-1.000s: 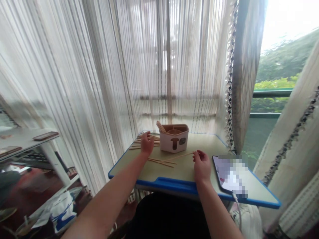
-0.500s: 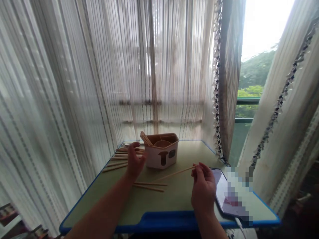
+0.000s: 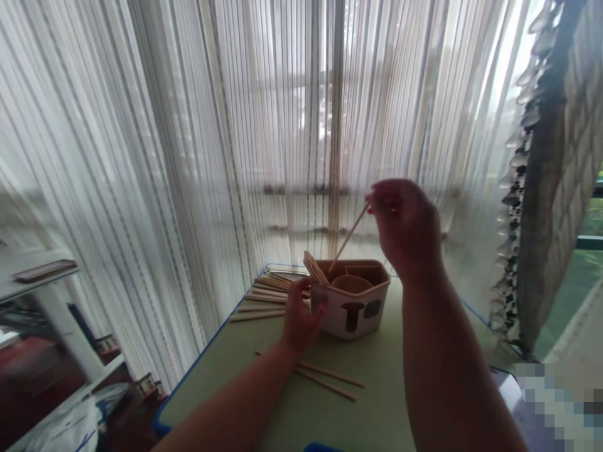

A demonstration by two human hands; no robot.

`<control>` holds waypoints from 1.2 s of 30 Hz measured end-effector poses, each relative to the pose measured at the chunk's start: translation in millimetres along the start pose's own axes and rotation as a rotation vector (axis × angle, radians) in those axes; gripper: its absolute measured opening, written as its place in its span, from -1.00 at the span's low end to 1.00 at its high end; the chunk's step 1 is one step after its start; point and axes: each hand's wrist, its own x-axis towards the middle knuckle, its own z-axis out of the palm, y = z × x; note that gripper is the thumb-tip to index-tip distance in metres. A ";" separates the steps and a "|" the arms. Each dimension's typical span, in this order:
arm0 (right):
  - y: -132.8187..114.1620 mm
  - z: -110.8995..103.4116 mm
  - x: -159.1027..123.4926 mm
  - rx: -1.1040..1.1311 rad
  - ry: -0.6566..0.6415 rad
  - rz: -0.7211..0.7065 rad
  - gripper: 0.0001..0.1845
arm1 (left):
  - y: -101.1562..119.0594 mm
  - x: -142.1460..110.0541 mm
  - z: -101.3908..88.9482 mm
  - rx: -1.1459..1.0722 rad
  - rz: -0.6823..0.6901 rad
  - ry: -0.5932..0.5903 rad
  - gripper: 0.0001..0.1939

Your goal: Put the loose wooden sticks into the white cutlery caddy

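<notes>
Above the angular, brown-lined container (image 3: 351, 314) on the pale-green bench (image 3: 396, 402), the right hand (image 3: 407, 226) pinches one slender wooden stick (image 3: 349, 236), tilted, its lower end at the opening. The left hand (image 3: 303, 320) grips the container's left corner. A stick bundle (image 3: 315, 268) leans inside; loose sticks (image 3: 264, 298) lie flat at left, two separate sticks (image 3: 332, 375) in front.

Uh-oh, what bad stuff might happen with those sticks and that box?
The stick might slip, because the right hand pinches it only near its upper end. The box might slide or tip if the left hand at its side pushes too hard. And the left forearm crosses over loose sticks in front, so it might knock them.
</notes>
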 end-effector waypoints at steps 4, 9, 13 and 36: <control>22.1 23.2 -4.4 -0.068 -0.193 0.041 -0.87 | -2.3 0.7 0.3 0.032 -0.018 0.006 -0.59; 31.3 42.5 -16.6 -0.101 -0.395 0.125 -0.86 | -3.7 0.5 -0.4 0.026 -0.059 -0.013 -0.63; 26.6 58.6 -30.0 -0.192 -0.602 0.131 -0.84 | -4.6 0.5 -1.5 0.026 -0.068 -0.028 -0.63; 43.7 64.3 -34.5 -0.193 -0.784 0.160 -0.66 | -8.3 3.6 -3.5 -0.022 -0.079 -0.061 -0.61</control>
